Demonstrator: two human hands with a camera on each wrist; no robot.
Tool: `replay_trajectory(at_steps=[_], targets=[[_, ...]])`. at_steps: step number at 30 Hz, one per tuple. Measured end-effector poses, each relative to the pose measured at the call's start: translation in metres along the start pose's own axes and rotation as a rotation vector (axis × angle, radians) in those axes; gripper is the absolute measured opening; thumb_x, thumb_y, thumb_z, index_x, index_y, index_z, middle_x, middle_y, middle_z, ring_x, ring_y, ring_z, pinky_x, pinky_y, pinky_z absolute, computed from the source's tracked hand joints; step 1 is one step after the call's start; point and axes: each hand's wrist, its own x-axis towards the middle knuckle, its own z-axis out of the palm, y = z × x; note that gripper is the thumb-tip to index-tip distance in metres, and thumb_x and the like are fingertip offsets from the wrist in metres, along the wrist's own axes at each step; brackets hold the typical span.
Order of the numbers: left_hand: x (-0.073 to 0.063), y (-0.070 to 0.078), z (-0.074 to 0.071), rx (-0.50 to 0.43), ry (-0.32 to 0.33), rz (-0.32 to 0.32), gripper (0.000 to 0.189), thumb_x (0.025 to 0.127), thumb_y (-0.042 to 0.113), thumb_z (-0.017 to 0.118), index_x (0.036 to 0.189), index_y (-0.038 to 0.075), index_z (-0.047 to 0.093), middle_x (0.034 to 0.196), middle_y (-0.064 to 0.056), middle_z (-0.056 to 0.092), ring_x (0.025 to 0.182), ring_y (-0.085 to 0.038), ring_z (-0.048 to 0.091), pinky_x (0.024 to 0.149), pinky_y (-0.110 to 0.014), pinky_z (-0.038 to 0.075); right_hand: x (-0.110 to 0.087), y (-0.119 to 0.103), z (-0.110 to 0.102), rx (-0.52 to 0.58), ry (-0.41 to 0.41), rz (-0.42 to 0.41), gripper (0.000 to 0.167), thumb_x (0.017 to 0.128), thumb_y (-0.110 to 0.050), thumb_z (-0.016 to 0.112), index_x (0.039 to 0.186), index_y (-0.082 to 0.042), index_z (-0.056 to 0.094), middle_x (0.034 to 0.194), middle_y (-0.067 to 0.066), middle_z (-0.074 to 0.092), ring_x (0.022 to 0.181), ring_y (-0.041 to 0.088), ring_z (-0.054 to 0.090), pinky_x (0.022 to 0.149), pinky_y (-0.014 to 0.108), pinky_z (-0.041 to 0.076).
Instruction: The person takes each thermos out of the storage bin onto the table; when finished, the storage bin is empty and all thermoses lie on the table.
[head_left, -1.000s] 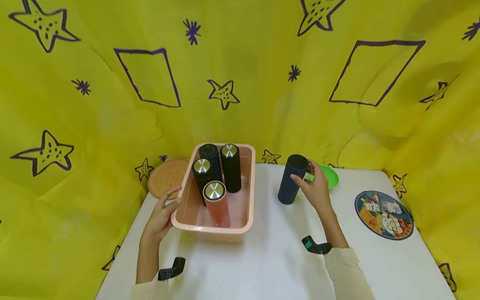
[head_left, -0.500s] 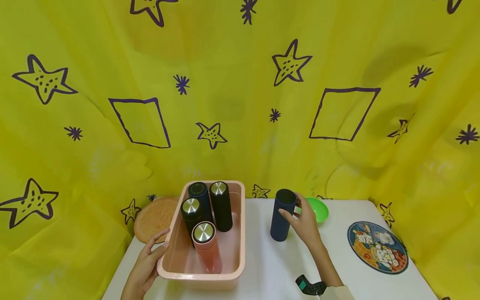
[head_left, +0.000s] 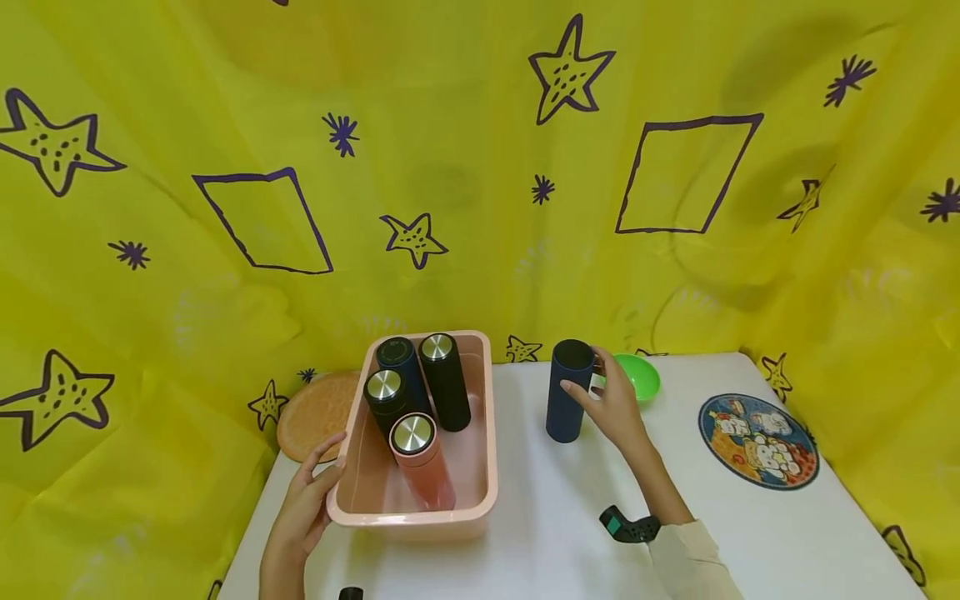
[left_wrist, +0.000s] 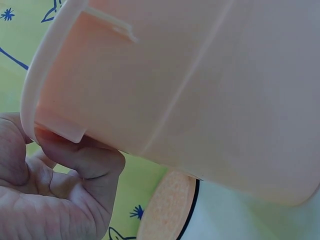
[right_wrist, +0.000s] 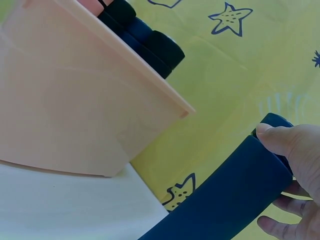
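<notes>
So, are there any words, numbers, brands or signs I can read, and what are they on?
None can be read.
Blue bottle in the tub: faint marks on top, too small.
Held bottle: no writing showing.
Round mat: pictures; any letters too small.
Yellow cloth: drawings, no letters.

The white tabletop [head_left: 536, 517] carries a pink tub [head_left: 492, 437] toward its left side and, apart from it to the right, an upright navy bottle [head_left: 566, 408]. A round tan disc [head_left: 313, 415] lies at the back left corner, beside the tub. A green bowl [head_left: 641, 377] sits near the back edge, right of the bottle; a round patterned mat [head_left: 759, 442] lies near the right edge.
</notes>
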Motion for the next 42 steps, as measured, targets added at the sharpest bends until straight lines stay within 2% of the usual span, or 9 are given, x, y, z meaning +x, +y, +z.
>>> replay_trajectory(at_steps=[7, 19, 32, 39, 42], targets=[[0.012, 0.009, 0.004, 0.02, -0.006, 0.015, 0.04, 0.103, 0.018, 0.049, 0.142, 0.021, 0.038, 0.1, 0.0, 0.067, 0.078, -0.015, 0.069, 0.065, -0.032, 0.057, 0.012, -0.005, -0.006, 0.01, 0.007, -0.003, 0.078, 0.087, -0.024, 0.076, 0.147, 0.0, 0.032, 0.142, 0.025, 0.045, 0.126, 0.043, 0.049, 0.093, 0.056, 0.051], [0.027, 0.021, 0.013, 0.011, -0.036, 0.015, 0.043, 0.103, 0.019, 0.05, 0.144, 0.02, 0.037, 0.103, 0.0, 0.062, 0.079, -0.015, 0.07, 0.065, -0.03, 0.058, 0.018, -0.008, -0.022, -0.004, 0.04, 0.022, 0.08, 0.089, -0.027, 0.073, 0.149, 0.001, 0.028, 0.141, 0.027, 0.044, 0.129, 0.042, 0.047, 0.096, 0.056, 0.048], [0.015, 0.007, 0.012, -0.042, 0.008, 0.001, 0.043, 0.103, 0.019, 0.051, 0.143, 0.022, 0.037, 0.102, 0.001, 0.063, 0.081, -0.015, 0.069, 0.067, -0.032, 0.059, 0.025, -0.015, -0.02, -0.009, 0.003, -0.036, 0.08, 0.087, -0.023, 0.076, 0.148, 0.001, 0.031, 0.141, 0.027, 0.045, 0.127, 0.043, 0.049, 0.093, 0.057, 0.05], [0.006, 0.005, 0.005, -0.014, -0.012, -0.011, 0.043, 0.103, 0.019, 0.05, 0.143, 0.022, 0.037, 0.104, 0.001, 0.061, 0.079, -0.015, 0.07, 0.066, -0.031, 0.058, 0.009, -0.015, -0.014, -0.012, 0.008, 0.019, 0.081, 0.087, -0.026, 0.075, 0.149, 0.001, 0.03, 0.139, 0.027, 0.045, 0.129, 0.041, 0.047, 0.096, 0.055, 0.049], [0.003, 0.004, 0.004, -0.013, -0.013, -0.011, 0.042, 0.103, 0.019, 0.05, 0.143, 0.021, 0.038, 0.101, 0.001, 0.065, 0.077, -0.015, 0.07, 0.065, -0.031, 0.058, 0.002, -0.018, -0.015, -0.027, 0.03, 0.01, 0.08, 0.087, -0.026, 0.075, 0.149, 0.0, 0.031, 0.139, 0.026, 0.046, 0.13, 0.04, 0.047, 0.097, 0.055, 0.049]])
